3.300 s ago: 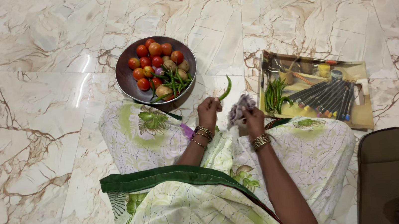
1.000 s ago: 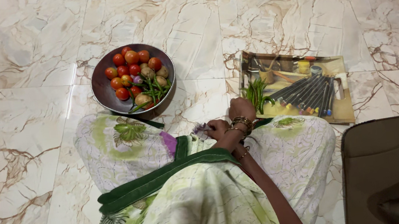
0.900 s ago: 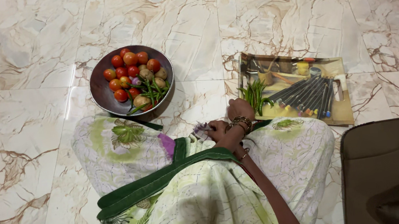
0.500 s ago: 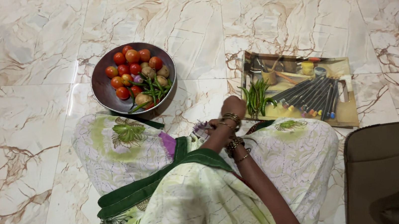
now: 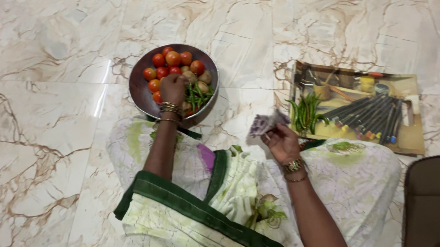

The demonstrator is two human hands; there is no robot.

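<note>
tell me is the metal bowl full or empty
Partly full: the metal bowl holds tomatoes, potatoes and green chillies, with bare metal showing.

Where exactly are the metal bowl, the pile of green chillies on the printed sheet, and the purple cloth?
metal bowl [image 5: 140, 91]: head view, bare inner wall on its left side.
green chillies [image 5: 306, 113]: head view, middle of the pile.
purple cloth [image 5: 262, 125]: head view, bunched part above the right hand [image 5: 282, 143].
</note>
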